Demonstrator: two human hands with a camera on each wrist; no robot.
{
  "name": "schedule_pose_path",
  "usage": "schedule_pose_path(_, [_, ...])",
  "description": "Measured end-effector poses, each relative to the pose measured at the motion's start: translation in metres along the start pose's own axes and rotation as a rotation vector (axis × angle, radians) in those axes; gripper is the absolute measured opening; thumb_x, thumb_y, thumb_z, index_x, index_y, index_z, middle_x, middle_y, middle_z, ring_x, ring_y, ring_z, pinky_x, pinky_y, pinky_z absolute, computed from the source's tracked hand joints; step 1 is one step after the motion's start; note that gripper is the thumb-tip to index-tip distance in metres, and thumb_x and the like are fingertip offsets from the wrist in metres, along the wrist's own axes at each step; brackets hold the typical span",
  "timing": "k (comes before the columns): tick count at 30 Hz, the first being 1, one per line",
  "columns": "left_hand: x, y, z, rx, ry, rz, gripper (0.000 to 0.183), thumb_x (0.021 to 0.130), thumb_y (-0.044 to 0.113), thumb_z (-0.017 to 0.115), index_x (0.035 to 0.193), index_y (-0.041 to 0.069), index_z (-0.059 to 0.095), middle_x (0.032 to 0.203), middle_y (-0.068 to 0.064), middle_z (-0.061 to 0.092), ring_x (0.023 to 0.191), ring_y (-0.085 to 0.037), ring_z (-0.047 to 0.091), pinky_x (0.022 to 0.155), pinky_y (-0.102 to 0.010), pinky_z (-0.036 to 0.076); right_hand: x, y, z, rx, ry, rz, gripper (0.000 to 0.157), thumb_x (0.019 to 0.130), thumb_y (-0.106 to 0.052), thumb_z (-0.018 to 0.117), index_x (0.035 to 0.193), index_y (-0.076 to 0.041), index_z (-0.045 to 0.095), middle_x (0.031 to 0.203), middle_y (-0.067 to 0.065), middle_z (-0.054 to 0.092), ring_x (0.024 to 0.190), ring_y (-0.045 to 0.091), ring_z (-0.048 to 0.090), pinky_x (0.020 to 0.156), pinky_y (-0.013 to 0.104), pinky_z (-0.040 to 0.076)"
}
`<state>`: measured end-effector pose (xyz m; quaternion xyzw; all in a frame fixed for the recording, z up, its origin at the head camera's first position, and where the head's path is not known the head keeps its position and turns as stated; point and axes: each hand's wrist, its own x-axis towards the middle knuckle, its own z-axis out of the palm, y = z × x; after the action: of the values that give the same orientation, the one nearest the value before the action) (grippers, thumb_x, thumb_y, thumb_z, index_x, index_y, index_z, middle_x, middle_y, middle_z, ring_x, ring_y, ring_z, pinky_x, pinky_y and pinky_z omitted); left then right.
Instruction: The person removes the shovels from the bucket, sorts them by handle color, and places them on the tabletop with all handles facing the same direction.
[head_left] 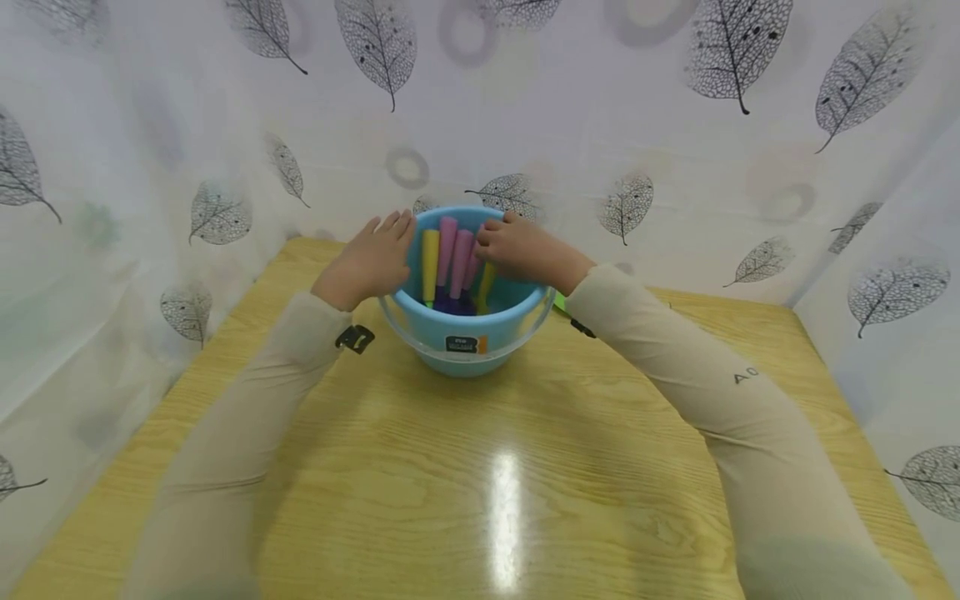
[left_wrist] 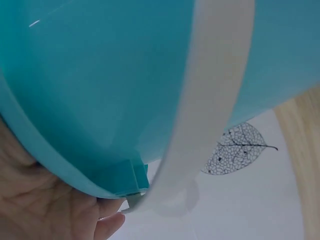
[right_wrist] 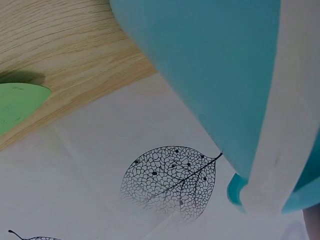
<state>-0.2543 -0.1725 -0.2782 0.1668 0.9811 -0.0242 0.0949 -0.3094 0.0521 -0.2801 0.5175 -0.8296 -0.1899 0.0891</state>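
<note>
A light-blue plastic bucket [head_left: 457, 333] with a pale carrying handle [head_left: 411, 337] stands at the back of the table. Inside it, pink handles [head_left: 455, 267] and yellow handles [head_left: 430, 265] stick up from a dark purple piece [head_left: 454, 303]. My left hand [head_left: 378, 257] lies at the left rim, fingers extended; in the left wrist view, the palm [left_wrist: 47, 205] is against the rim's outside. Over the right rim reaches my right hand [head_left: 528, 252], its fingertips beside a pink handle and a yellow one. Whether it pinches anything is hidden.
A green piece [right_wrist: 20, 102] lies on the wood-grain table [head_left: 420, 467] just right of the bucket, mostly hidden in the head view. A white leaf-print curtain [head_left: 480, 100] hangs close behind the bucket and along both sides.
</note>
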Motion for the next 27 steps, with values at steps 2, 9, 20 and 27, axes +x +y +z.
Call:
schedule_pose_path(2, [-0.0003, 0.0, 0.0011, -0.005, -0.004, 0.001, 0.066, 0.096, 0.019, 0.03, 0.148, -0.006, -0.003, 0.157, -0.022, -0.006, 0.146, -0.036, -0.004, 0.12, -0.049, -0.001, 0.0006, -0.0002, 0.0012, -0.006, -0.006, 0.011, 0.027, 0.09, -0.01, 0.054, 0.114, -0.008, 0.066, 0.115, 0.01, 0.065, 0.105, 0.027, 0.056, 0.083, 0.039, 0.047])
schedule_pose_path(9, [-0.0021, 0.0001, 0.0053, -0.028, 0.021, 0.01, 0.063, 0.095, 0.015, 0.025, 0.148, -0.007, -0.003, 0.157, -0.023, -0.006, 0.146, -0.036, -0.007, 0.12, -0.05, -0.001, 0.0012, -0.0014, 0.0037, -0.019, -0.024, 0.034, 0.021, 0.09, -0.014, 0.058, 0.107, -0.009, 0.07, 0.109, 0.009, 0.066, 0.096, 0.026, 0.053, 0.083, 0.039, 0.044])
schedule_pose_path(20, [-0.0074, 0.003, 0.0029, -0.065, 0.036, 0.008, 0.063, 0.097, 0.016, 0.028, 0.147, -0.008, -0.002, 0.156, -0.023, -0.007, 0.146, -0.037, -0.007, 0.12, -0.049, 0.001, 0.001, -0.0042, 0.0009, -0.003, -0.059, 0.042, 0.018, 0.089, -0.014, 0.063, 0.103, -0.008, 0.072, 0.112, 0.008, 0.066, 0.097, 0.026, 0.053, 0.088, 0.04, 0.043])
schedule_pose_path(27, [-0.0075, 0.0031, 0.0041, -0.092, 0.04, 0.013, 0.064, 0.097, 0.016, 0.03, 0.147, -0.008, -0.002, 0.156, -0.024, -0.007, 0.145, -0.038, -0.006, 0.121, -0.048, 0.002, 0.001, -0.0044, 0.0026, 0.001, -0.05, 0.016, 0.015, 0.087, -0.012, 0.064, 0.098, -0.008, 0.073, 0.11, 0.008, 0.067, 0.098, 0.027, 0.054, 0.091, 0.042, 0.045])
